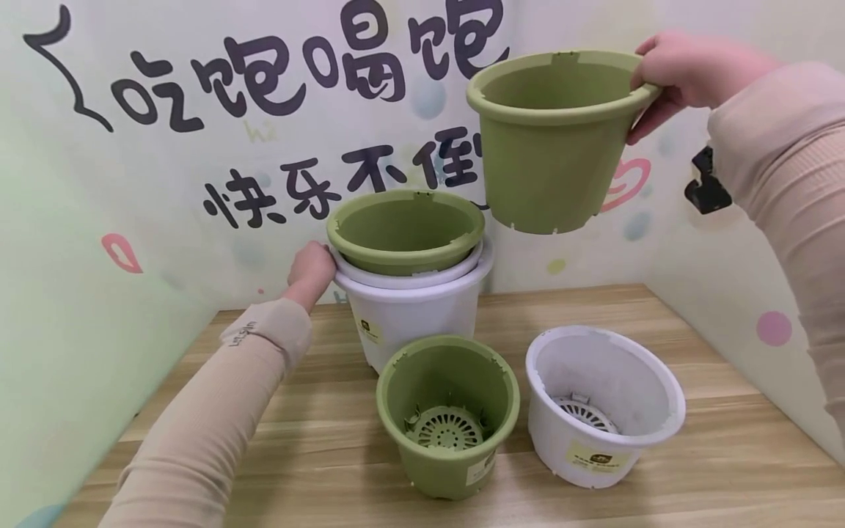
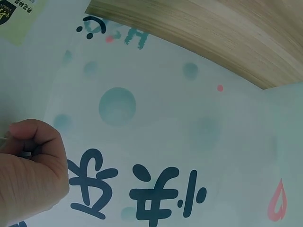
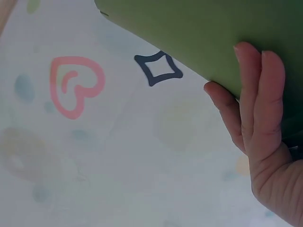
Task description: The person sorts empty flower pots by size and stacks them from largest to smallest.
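The left hand (image 1: 312, 271) pinches at the left edge of a nested stack, fingers curled, probably to steady it; which of the white rims it has, I cannot tell. The stack's outer white pot (image 1: 416, 315) stands upright on the wooden table (image 1: 310, 440), and inside it sits the inner white pot (image 1: 403, 279), little more than its rim showing, with the nested green pot (image 1: 409, 224) on top. Each rim stands proud of the one below, presumably because the flared lips and tapering walls keep the pots from sinking fully in. Just before the stack, the front green pot (image 1: 449, 422) stands alone, mouth up, its slotted base visible. The held green pot (image 1: 554, 161) hangs clear of the table, right of the stack and above its rim, mouth up. Below it, the front white pot (image 1: 610, 389) stands separate, near the front green pot. The right hand (image 1: 689, 73) pinches the held green pot's right rim, fingers extended along the outer wall, likely to stop this one-sided hold from swinging.
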Demonstrator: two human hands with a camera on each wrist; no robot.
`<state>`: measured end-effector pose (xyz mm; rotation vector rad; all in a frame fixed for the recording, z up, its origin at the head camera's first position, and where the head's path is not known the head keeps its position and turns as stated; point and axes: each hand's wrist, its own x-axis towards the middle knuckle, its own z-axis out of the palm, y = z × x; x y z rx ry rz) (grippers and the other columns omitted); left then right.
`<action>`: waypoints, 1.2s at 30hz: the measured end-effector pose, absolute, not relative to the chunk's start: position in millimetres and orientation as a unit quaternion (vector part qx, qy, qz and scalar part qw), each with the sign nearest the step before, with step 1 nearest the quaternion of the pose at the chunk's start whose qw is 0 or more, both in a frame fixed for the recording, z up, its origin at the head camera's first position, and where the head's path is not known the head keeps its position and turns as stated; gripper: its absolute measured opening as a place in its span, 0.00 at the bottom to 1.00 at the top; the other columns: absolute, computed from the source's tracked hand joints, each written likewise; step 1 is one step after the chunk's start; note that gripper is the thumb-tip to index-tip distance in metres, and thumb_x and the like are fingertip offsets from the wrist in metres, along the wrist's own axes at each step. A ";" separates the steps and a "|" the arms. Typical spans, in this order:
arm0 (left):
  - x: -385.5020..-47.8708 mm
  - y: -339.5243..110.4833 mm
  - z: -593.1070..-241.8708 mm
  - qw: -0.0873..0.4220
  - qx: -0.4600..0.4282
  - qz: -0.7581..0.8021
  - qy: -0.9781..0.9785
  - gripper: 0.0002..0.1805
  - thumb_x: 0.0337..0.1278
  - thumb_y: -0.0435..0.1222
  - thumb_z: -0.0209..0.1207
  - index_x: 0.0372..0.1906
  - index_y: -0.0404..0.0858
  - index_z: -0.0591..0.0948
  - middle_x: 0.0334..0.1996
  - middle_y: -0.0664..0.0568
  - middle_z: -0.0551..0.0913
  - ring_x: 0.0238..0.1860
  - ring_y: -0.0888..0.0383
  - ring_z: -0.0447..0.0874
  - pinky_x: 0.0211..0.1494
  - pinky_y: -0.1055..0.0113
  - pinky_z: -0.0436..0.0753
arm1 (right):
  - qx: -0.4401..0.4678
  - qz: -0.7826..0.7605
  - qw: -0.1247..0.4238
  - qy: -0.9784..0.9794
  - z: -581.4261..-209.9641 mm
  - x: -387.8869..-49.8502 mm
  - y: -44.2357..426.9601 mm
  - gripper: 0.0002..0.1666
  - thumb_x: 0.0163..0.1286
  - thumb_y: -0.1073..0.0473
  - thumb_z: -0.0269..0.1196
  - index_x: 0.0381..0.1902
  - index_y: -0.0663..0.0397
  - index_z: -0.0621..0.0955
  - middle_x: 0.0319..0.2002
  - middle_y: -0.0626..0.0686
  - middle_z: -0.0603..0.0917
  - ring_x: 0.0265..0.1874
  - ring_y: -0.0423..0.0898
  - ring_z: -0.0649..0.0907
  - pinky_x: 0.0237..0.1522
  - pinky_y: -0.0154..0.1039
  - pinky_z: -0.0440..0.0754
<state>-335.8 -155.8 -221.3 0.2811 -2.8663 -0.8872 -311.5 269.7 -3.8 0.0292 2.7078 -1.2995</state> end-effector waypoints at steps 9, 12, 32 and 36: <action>-339.9 -157.3 -224.2 0.063 0.094 -0.301 -0.947 0.23 0.71 0.42 0.28 0.43 0.34 0.72 0.36 0.42 0.75 0.39 0.48 0.73 0.40 0.56 0.76 | -0.008 -0.433 0.077 0.898 9.5 -317.2 233.7 0.11 0.65 0.70 0.37 0.44 0.55 0.61 0.23 0.50 0.82 0.24 0.55 0.85 0.35 0.48 0.83; -340.9 -157.5 -224.6 0.065 0.093 -0.302 -0.946 0.23 0.71 0.43 0.28 0.43 0.34 0.72 0.36 0.43 0.75 0.39 0.48 0.73 0.40 0.57 0.76 | -0.007 -0.435 0.077 0.897 11.6 -318.8 218.6 0.11 0.66 0.69 0.37 0.44 0.53 0.61 0.23 0.50 0.81 0.24 0.55 0.85 0.36 0.48 0.83; -342.0 -157.9 -224.2 0.069 0.093 -0.294 -0.949 0.24 0.71 0.41 0.28 0.42 0.32 0.74 0.37 0.39 0.78 0.22 0.52 0.75 0.22 0.65 0.75 | -0.043 -0.446 0.070 0.891 -17.3 -324.8 125.4 0.09 0.66 0.69 0.37 0.39 0.59 0.65 0.19 0.54 0.81 0.22 0.53 0.85 0.38 0.44 0.83; -342.0 -156.8 -224.8 0.070 0.098 -0.301 -0.946 0.25 0.71 0.41 0.28 0.41 0.32 0.75 0.39 0.37 0.79 0.21 0.52 0.76 0.21 0.64 0.76 | -0.058 -0.442 0.072 0.892 -29.8 -326.1 112.3 0.09 0.65 0.70 0.38 0.38 0.62 0.66 0.19 0.54 0.81 0.22 0.54 0.85 0.39 0.45 0.83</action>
